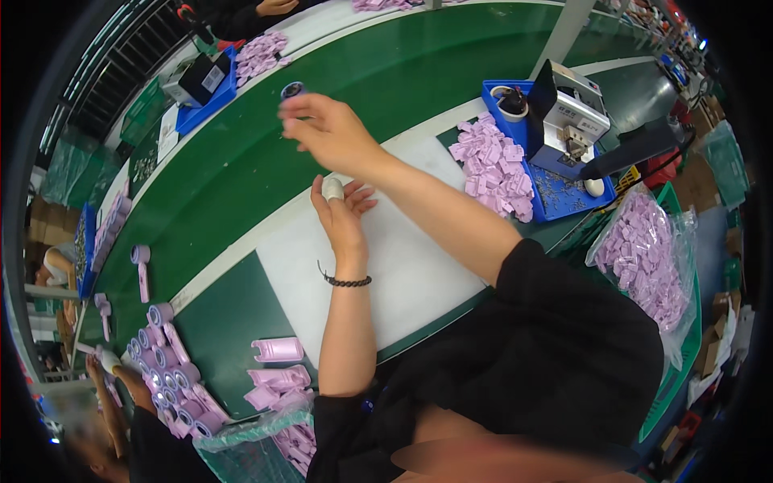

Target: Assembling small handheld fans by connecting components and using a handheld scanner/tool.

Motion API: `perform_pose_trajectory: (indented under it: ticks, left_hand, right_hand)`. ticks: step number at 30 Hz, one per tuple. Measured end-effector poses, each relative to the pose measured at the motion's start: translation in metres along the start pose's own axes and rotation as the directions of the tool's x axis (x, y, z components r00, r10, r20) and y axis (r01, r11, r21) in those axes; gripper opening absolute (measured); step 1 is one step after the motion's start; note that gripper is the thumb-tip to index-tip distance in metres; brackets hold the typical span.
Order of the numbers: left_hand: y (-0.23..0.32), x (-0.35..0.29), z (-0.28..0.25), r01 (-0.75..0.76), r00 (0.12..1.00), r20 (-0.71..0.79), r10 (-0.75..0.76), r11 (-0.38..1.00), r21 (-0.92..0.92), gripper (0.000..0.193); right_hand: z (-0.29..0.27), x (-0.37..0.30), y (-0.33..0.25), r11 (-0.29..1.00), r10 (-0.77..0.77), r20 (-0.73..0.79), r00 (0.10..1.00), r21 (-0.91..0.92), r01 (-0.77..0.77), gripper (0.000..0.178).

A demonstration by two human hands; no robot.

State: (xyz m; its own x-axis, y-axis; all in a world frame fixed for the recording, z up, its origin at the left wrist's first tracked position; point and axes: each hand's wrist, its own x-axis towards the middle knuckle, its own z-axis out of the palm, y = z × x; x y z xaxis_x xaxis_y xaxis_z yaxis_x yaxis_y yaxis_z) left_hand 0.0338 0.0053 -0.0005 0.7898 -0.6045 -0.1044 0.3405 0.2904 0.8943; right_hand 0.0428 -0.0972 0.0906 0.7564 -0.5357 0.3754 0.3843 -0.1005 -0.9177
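Observation:
My left hand (345,219) is palm up over the white work mat (403,241), its fingers apart and holding nothing. A white cover (332,188) sits on one of its fingers, and a dark beaded bracelet (348,282) is round the wrist. My right hand (332,133) reaches across above the green conveyor belt (233,173); its fingers are loosely bent and apart, slightly blurred. Just beyond those fingertips is a purple round-headed device (293,89) with a dark centre. The hand partly hides it, and no grip on it shows.
Pink plastic parts (493,165) are heaped beside a blue tray (555,201) holding a boxy machine (568,117) and screws. Several round-headed purple devices (169,362) lie at lower left, near loose pink shells (278,349). A bag of pink parts (644,258) stands at right. Other people work nearby.

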Motion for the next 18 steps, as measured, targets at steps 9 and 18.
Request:
perform_pose_trajectory:
  ticks: [9,18]
  left_hand:
    - [-0.006,-0.008,0.004,0.045,0.993,0.086,-0.08,0.934,0.355,0.041]
    - [-0.01,-0.009,0.011,0.076,0.997,-0.036,-0.068,0.959,0.274,0.025]
  right_hand:
    - [0.007,-0.038,-0.108,0.757,-0.428,0.248,0.869,0.623,0.195,0.014]
    - [0.018,-0.033,-0.082,0.541,-0.528,0.418,0.739,0.836,-0.086,0.02]
